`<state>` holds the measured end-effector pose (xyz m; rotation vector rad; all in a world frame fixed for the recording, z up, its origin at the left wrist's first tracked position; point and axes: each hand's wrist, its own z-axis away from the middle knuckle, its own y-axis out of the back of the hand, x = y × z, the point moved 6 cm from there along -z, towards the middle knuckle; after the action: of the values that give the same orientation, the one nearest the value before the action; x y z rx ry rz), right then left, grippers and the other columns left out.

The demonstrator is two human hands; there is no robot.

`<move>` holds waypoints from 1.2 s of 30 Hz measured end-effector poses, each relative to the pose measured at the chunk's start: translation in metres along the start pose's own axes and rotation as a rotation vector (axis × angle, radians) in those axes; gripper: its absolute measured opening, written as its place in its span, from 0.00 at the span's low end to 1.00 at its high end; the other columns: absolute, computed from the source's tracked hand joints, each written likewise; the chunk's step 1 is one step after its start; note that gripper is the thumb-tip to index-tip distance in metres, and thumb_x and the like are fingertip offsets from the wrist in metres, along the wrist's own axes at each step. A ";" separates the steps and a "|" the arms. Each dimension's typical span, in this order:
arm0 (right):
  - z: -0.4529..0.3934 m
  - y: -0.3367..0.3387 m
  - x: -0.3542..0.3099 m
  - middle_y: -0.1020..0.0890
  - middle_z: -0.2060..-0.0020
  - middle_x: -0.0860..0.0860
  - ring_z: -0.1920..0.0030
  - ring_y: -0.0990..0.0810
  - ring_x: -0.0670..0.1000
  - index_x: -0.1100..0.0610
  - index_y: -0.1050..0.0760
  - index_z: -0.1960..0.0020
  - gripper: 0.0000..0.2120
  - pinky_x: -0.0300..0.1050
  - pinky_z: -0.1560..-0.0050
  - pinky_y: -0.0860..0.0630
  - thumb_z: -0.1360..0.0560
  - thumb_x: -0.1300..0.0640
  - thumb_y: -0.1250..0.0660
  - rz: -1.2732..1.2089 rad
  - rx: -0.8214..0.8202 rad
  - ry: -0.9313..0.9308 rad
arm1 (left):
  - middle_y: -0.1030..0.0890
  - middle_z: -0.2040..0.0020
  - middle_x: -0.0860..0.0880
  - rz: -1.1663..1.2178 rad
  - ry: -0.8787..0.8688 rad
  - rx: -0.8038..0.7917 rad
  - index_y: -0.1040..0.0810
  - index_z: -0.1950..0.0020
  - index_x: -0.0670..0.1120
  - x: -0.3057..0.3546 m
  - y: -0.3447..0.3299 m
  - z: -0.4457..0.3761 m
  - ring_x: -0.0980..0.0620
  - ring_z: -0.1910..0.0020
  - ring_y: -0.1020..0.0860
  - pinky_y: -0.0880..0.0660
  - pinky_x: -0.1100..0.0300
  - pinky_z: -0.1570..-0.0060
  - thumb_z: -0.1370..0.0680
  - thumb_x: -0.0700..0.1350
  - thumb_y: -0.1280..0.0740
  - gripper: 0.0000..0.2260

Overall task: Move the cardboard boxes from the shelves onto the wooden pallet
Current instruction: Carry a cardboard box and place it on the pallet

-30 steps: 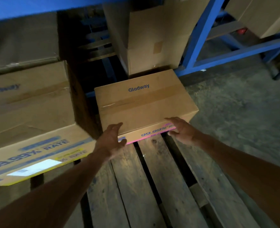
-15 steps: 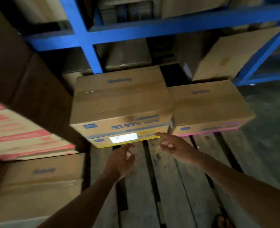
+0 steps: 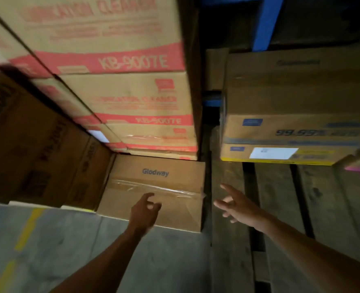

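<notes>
At lower centre of the frame, a taped Glodway box (image 3: 153, 193) lies on the concrete floor (image 3: 48, 246), just left of the wooden pallet (image 3: 280, 208). Nothing is held: the left hand (image 3: 143, 212) hovers loosely curled over its lid, the right hand (image 3: 236, 206) spread beside it. Opposite side edges should probably be gripped low before lifting.
</notes>
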<state>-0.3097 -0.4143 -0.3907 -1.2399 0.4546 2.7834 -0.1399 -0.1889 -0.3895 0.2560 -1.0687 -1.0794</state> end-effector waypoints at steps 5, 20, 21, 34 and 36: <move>-0.068 -0.085 0.030 0.34 0.27 0.54 0.31 0.31 0.56 0.45 0.52 0.23 0.41 0.52 0.46 0.24 0.27 0.48 0.30 -0.073 -0.031 -0.119 | 0.32 0.27 0.38 0.010 0.204 0.088 0.39 0.24 0.43 -0.126 0.034 -0.076 0.39 0.30 0.32 0.34 0.49 0.33 0.23 0.48 0.31 0.30; -0.164 -0.171 0.120 0.47 0.23 0.47 0.26 0.43 0.49 0.43 0.65 0.23 0.60 0.48 0.29 0.42 0.35 0.59 0.21 -0.097 0.358 0.009 | 0.34 0.30 0.49 0.443 0.324 0.262 0.46 0.28 0.60 -0.305 0.042 -0.179 0.44 0.34 0.31 0.31 0.36 0.37 0.40 0.45 0.20 0.50; -0.164 -0.170 0.122 0.42 0.24 0.48 0.27 0.40 0.50 0.42 0.61 0.23 0.59 0.49 0.30 0.39 0.35 0.60 0.21 -0.140 0.382 -0.013 | 0.32 0.32 0.49 0.455 0.347 0.278 0.43 0.29 0.58 -0.311 0.043 -0.182 0.44 0.35 0.30 0.29 0.37 0.37 0.43 0.46 0.20 0.48; -0.082 -0.135 0.079 0.25 0.38 0.43 0.38 0.27 0.53 0.30 0.37 0.34 0.58 0.65 0.39 0.31 0.62 0.30 0.22 -0.461 0.243 -0.127 | 0.27 0.40 0.39 0.592 0.414 0.402 0.38 0.51 0.55 -0.270 0.096 -0.123 0.41 0.44 0.23 0.24 0.39 0.46 0.44 0.54 0.30 0.26; -0.067 -0.120 0.058 0.23 0.40 0.43 0.39 0.25 0.52 0.27 0.35 0.40 0.49 0.62 0.39 0.29 0.59 0.32 0.21 -0.454 0.244 -0.082 | 0.27 0.42 0.38 0.561 0.403 0.425 0.39 0.51 0.53 -0.260 0.104 -0.100 0.40 0.45 0.23 0.22 0.37 0.48 0.42 0.58 0.30 0.26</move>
<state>-0.2795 -0.3227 -0.5049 -1.0192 0.4279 2.3096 -0.0129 0.0432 -0.5244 0.4580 -0.9132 -0.2722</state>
